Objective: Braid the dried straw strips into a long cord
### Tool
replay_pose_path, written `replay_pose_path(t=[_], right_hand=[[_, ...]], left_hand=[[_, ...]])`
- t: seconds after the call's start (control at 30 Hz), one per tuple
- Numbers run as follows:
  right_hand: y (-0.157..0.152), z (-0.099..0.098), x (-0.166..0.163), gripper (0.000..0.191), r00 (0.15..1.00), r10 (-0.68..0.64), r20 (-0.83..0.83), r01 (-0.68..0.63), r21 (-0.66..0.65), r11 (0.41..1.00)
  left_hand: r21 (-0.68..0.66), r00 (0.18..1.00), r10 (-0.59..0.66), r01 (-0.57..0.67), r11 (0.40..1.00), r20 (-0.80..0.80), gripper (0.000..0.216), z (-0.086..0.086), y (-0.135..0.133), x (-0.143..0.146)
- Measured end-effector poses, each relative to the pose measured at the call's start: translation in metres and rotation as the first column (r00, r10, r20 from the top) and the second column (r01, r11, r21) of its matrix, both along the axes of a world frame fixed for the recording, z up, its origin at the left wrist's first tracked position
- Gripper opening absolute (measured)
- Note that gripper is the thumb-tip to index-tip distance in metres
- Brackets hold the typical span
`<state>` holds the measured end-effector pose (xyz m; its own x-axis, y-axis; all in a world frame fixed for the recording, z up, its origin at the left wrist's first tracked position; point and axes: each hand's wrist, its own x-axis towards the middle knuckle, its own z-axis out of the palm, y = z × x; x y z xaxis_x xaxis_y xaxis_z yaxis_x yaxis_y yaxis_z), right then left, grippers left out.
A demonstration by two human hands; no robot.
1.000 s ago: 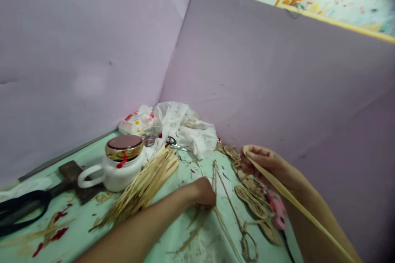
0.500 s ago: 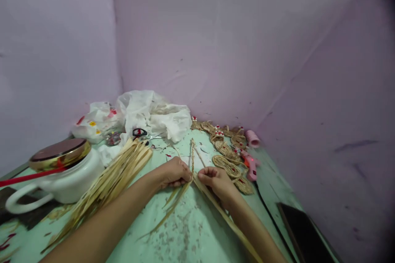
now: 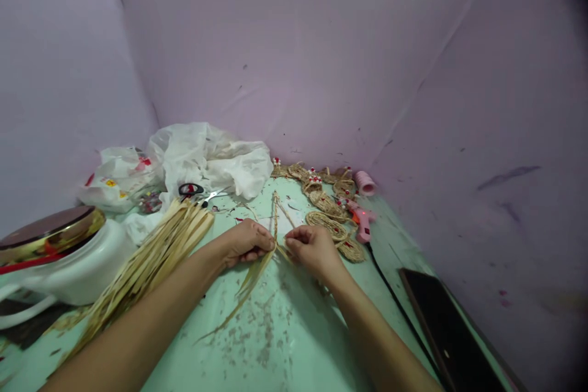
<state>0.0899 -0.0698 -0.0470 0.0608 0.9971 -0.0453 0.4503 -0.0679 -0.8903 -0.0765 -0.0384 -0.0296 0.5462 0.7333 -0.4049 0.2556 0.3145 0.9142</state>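
The left hand's (image 3: pixel 248 241) fingers pinch a braided fibre cord (image 3: pixel 275 219) and the right hand's (image 3: pixel 316 251) pinch a pale strip (image 3: pixel 282 252) beside it, the braid reaching beyond them across the desk (image 3: pixel 294 349), dried strips (image 3: pixel 154 262) bundled to their left, a pink glue gun (image 3: pixel 364 225) to their right.

Head camera | worn above table (image 3: pixel 321 343) | facing forward-down | near

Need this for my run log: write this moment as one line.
left hand: holding braided cord | right hand: at fibre strand | glue gun: on table, beside coiled pieces
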Motion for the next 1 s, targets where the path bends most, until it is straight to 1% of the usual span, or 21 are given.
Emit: replay_pose_path(t=[0.1, 0.2, 0.27, 0.33, 0.37, 0.43, 0.5, 0.57, 0.63, 0.73, 0.87, 1.0], right_hand=[[-0.003, 0.004, -0.004, 0.009, 0.997, 0.000, -0.071, -0.004, -0.057, 0.998], [-0.008, 0.019, -0.007, 0.007, 0.974, -0.032, -0.226, 0.006, -0.116, 0.993], [-0.012, 0.030, -0.011, 0.007, 0.944, -0.066, -0.324, 0.004, -0.188, 0.982], [-0.016, 0.036, -0.015, 0.006, 0.931, -0.089, -0.353, -0.008, -0.265, 0.964], [-0.017, 0.037, -0.017, 0.005, 0.935, -0.098, -0.341, -0.004, -0.286, 0.958], [-0.017, 0.031, -0.021, 0.006, 0.953, -0.108, -0.282, 0.028, -0.273, 0.962], [-0.015, 0.022, -0.024, 0.005, 0.970, -0.120, -0.209, 0.079, -0.195, 0.978], [-0.013, 0.013, -0.024, 0.008, 0.984, -0.115, -0.138, 0.101, -0.109, 0.989], [-0.013, 0.008, -0.023, 0.011, 0.992, -0.100, -0.076, 0.095, -0.058, 0.994], [-0.014, 0.006, -0.021, 0.016, 0.998, -0.059, 0.002, 0.059, -0.015, 0.998], [-0.014, 0.003, -0.022, 0.020, 1.000, -0.017, 0.005, 0.017, -0.029, 0.999], [-0.012, -0.006, -0.022, 0.017, 0.999, -0.022, -0.037, 0.019, -0.080, 0.997]], left_hand=[[0.005, 1.000, 0.002, -0.002, 1.000, -0.020, 0.015, 0.000, -0.001, 0.000], [0.015, 1.000, 0.001, 0.000, 1.000, -0.027, 0.015, 0.001, -0.002, 0.000], [0.022, 1.000, -0.005, 0.006, 1.000, -0.017, 0.014, 0.001, -0.002, 0.000], [0.026, 1.000, -0.010, 0.010, 1.000, -0.012, 0.014, 0.000, -0.001, 0.000], [0.025, 1.000, -0.009, 0.009, 1.000, -0.011, 0.014, 0.000, 0.000, 0.000], [0.019, 1.000, -0.004, 0.004, 1.000, -0.012, 0.014, -0.002, 0.001, 0.000], [0.009, 1.000, 0.000, 0.000, 1.000, -0.006, 0.013, -0.004, 0.002, -0.001], [0.004, 1.000, -0.003, 0.003, 1.000, 0.002, 0.013, -0.004, 0.002, -0.001], [0.010, 1.000, -0.007, 0.007, 1.000, 0.007, 0.013, -0.004, 0.002, -0.001], [0.011, 1.000, -0.011, 0.011, 1.000, 0.008, 0.014, -0.002, 0.001, -0.001], [-0.002, 1.000, -0.001, 0.001, 1.000, 0.004, 0.013, 0.000, 0.000, 0.000], [0.001, 1.000, 0.017, -0.017, 1.000, -0.004, 0.012, -0.001, 0.000, 0.000]])
